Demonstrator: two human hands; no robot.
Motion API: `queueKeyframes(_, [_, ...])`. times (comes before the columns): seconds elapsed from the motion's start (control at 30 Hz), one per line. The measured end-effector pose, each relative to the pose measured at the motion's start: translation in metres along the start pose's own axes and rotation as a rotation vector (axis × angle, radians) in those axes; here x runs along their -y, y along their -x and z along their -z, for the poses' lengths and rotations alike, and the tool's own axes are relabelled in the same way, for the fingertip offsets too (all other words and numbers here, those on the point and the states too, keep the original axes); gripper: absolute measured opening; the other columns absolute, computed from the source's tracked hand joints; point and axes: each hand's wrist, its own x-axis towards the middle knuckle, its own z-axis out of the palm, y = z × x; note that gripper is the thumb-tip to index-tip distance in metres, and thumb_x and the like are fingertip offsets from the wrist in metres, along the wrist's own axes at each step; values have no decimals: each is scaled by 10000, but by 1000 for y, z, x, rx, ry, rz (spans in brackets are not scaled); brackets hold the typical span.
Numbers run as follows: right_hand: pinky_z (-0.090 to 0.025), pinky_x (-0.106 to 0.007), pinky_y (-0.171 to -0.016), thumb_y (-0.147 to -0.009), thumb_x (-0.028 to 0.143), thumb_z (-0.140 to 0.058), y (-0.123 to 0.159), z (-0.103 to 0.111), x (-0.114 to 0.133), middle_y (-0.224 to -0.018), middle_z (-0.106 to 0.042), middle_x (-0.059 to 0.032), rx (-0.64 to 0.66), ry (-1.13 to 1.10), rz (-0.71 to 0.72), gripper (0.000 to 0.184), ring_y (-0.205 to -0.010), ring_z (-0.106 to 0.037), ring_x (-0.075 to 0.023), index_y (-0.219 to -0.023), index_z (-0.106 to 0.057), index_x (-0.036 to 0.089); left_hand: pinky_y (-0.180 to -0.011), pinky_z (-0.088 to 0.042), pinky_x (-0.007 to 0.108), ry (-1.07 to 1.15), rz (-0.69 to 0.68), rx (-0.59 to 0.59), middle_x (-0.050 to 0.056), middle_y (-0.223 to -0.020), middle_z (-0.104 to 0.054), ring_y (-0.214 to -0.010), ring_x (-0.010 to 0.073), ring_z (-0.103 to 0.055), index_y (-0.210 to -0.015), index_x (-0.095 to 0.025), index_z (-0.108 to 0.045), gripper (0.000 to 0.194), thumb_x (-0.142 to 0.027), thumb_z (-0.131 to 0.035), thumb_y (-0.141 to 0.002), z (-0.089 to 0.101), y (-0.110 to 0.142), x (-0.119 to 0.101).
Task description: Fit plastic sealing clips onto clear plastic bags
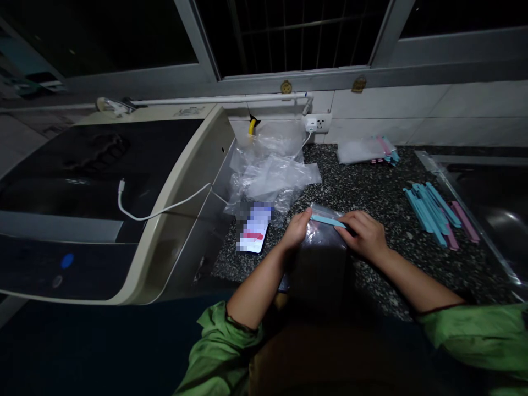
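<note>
A clear plastic bag (324, 242) hangs over the counter's front edge. Across its upper part lies a slim light-blue bag clip (327, 220). My left hand (297, 228) is closed at the clip's left end, with its thumb on top and the bag's edge in its grip. At the other end, the fingers of my right hand (367, 235) pinch the clip. Whether the clip is fully pressed over the plastic, I cannot tell. To the right lies a loose pile of blue clips (427, 212), with a few pink clips (465, 221) beside and beneath them.
Crumpled clear bags (274, 176) lie behind a lit phone (254, 228). A packet of clips (365, 150) rests near the wall. On the left stands a washing machine (177, 203) with a white cable (165, 213) across it; a metal sink (495, 220) is at right.
</note>
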Motion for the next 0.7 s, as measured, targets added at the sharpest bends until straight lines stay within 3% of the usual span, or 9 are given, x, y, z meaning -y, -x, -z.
queueKeyframes(0.3, [-469, -271, -636, -813, 261, -590, -2, 1, -1, -742, -631, -39, -44, -18, 10, 92, -691, -569, -151, -833, -649, 194, -500, -350, 253, 71, 35, -6, 11, -476, -534, -432, 107, -431, -495, -160, -541, 449, -496, -498, -790, -2, -1, 0])
queueKeyframes(0.7, [-483, -289, -631, -810, 261, -594, -2, 2, 0, -737, -638, -41, -42, -38, -13, 83, -689, -576, -159, -818, -654, 204, -477, -312, 240, 137, 12, -9, 4, -477, -529, -422, 94, -428, -529, -148, -546, 472, -574, -543, -731, -1, -7, 12])
